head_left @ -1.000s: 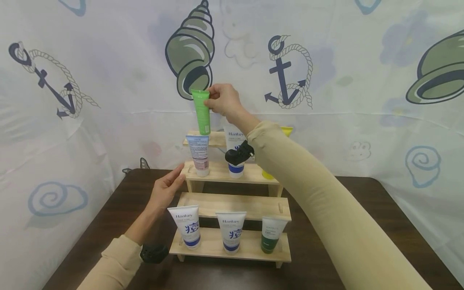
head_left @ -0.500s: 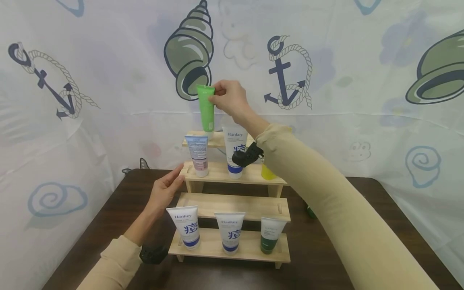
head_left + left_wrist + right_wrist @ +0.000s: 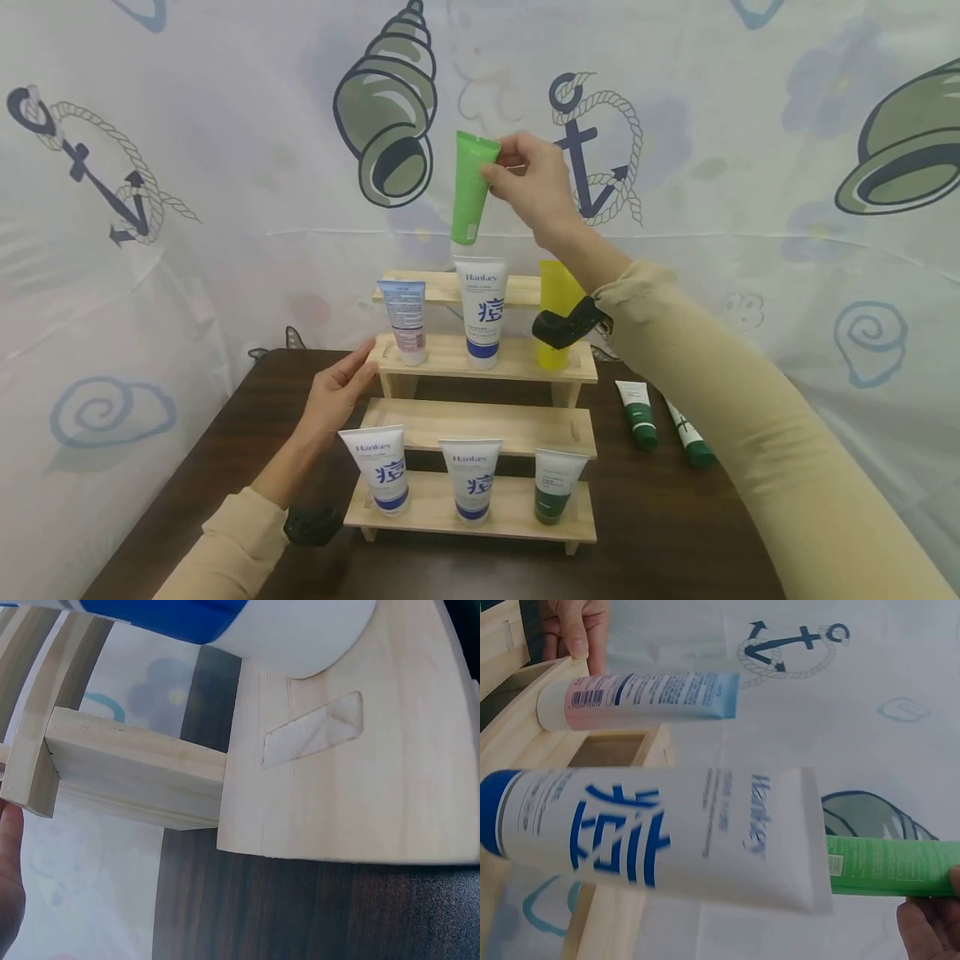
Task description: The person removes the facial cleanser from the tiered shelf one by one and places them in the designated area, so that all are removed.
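A green squeeze tube (image 3: 474, 190) hangs cap-down above the stepped wooden stand (image 3: 480, 427), behind and above a tall white tube (image 3: 480, 312). My right hand (image 3: 542, 179) pinches it near its flat top end. At the stand's left, my left hand (image 3: 336, 396) grips the end of the second shelf from the top, thumb on the board in the right wrist view. That shelf also bears a blue-and-pink tube (image 3: 408, 321) and a yellow tube (image 3: 553, 358), partly hidden by the right wrist's camera. In the right wrist view the green tube (image 3: 892, 866) is partly behind the white one.
Two white-and-blue tubes (image 3: 472, 479) and a white-and-green tube (image 3: 557, 487) stand on the lowest shelf. Two more green-capped tubes (image 3: 639, 415) lie on the dark table (image 3: 652, 533) at right. A printed cloth (image 3: 300, 250) hangs behind.
My right hand has lifted the green tube up and right, from above the top shelf's left end to its middle. The tubes lying at right have come into view. My left hand stays put.
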A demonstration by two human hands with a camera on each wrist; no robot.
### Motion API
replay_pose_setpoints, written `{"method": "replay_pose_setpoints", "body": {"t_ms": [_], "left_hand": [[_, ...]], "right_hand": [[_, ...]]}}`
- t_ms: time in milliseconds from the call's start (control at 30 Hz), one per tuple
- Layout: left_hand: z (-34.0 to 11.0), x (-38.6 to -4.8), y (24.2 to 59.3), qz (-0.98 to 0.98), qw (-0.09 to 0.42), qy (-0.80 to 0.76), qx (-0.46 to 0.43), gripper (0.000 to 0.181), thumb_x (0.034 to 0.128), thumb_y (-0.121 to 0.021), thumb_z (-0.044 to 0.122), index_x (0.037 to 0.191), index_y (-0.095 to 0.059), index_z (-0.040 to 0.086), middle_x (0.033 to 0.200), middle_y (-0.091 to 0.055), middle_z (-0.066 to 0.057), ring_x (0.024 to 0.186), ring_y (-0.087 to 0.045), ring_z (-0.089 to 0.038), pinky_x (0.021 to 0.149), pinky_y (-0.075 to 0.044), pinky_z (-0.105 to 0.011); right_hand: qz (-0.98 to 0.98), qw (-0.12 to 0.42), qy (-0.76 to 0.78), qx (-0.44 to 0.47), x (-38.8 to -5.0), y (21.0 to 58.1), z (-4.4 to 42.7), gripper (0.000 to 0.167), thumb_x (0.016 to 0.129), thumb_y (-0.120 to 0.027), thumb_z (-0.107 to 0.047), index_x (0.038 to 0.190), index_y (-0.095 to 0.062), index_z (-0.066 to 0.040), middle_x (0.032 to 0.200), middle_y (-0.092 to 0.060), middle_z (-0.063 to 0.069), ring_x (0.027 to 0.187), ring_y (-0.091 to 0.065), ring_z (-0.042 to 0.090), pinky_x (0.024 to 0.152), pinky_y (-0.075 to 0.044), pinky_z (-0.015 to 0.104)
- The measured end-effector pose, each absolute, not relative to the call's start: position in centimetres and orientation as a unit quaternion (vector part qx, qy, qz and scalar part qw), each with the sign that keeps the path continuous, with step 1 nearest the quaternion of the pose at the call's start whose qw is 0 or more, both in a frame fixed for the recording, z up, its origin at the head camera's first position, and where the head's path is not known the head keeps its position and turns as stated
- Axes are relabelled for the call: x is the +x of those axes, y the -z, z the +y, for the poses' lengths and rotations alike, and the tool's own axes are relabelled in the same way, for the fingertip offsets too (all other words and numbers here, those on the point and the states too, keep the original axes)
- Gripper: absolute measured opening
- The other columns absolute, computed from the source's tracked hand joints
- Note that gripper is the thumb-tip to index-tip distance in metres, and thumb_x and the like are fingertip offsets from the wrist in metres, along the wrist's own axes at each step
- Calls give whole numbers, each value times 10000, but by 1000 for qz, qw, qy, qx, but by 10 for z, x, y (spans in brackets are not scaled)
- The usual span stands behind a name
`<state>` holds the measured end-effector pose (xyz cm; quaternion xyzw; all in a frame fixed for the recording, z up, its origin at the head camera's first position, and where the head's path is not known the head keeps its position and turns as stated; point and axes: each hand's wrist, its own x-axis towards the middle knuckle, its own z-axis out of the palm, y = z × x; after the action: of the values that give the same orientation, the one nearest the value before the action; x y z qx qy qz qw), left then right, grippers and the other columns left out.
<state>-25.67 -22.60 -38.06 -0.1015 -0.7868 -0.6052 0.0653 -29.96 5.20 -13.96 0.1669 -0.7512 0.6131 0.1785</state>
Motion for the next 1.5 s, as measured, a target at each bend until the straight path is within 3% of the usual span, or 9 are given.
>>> {"method": "replay_pose_setpoints", "body": {"t_ms": [100,367,733,833,1033,1200,1300,1400,1500], "left_hand": [[-226,-257,380,-789,66,602,-101,555,960,-533,322,1441,-374,95,1465,-394,-97,1315,-412,-249,1035,-382,-237],[-226,-257,379,-788,66,605,-98,543,959,-538,313,1439,-382,111,1459,-404,-86,1305,-417,-247,970,-405,-125],[-231,-259,378,-802,64,588,-83,573,957,-525,363,1449,-363,118,1472,-384,-107,1301,-426,-274,1016,-404,-244],[-232,-259,379,-804,65,585,-83,583,955,-526,369,1450,-357,112,1470,-385,-113,1292,-437,-266,986,-420,-191],[-232,-260,380,-796,63,595,-87,579,955,-531,348,1449,-356,102,1468,-382,-136,1193,-515,-47,910,-433,-96],[-232,-260,381,-797,63,595,-89,588,955,-523,362,1451,-349,99,1471,-372,-149,1164,-523,-5,916,-434,-107],[-232,-260,380,-800,59,591,-85,590,957,-513,379,1455,-344,114,1470,-376,-143,1134,-536,17,935,-434,-130],[-233,-259,379,-805,58,585,-81,593,955,-508,394,1457,-344,125,1469,-382,-138,1115,-542,29,940,-433,-143],[-233,-259,379,-804,59,586,-84,589,957,-510,384,1456,-346,117,1466,-382,-144,1099,-537,56,921,-438,-121]], "right_hand": [[-729,201,-630,179,-296,139,67,216,893,-604,-13,1105,-597,30,982,-593,68,936,-625,191,820,-554,229],[-691,250,-654,181,-290,137,114,154,888,-600,6,1041,-602,-16,955,-581,25,909,-590,155,836,-554,253],[-617,299,-713,147,-286,160,196,136,872,-586,58,965,-617,-37,942,-602,56,905,-620,146,775,-555,197],[-603,295,-733,113,-285,174,220,133,882,-572,49,982,-603,-33,985,-589,61,980,-605,161,803,-545,202],[-621,288,-728,30,-281,210,262,140,913,-533,11,1036,-551,-55,1058,-551,43,1067,-568,165,849,-513,193],[-667,264,-695,-50,-279,246,295,125,932,-499,-32,1027,-532,-107,1059,-498,3,1032,-541,105,864,-492,172],[-702,224,-670,-91,-281,270,317,101,949,-481,-81,1038,-510,-118,1047,-476,-29,1075,-524,139,953,-459,256],[-766,177,-607,-119,-284,296,336,271,973,-432,-137,1213,-475,-20,1072,-465,-12,1165,-498,227,1009,-427,332],[-820,136,-541,-127,-285,320,354,471,985,-385,-161,1361,-337,119,1128,-461,82,1098,-526,228,972,-466,309]]}}
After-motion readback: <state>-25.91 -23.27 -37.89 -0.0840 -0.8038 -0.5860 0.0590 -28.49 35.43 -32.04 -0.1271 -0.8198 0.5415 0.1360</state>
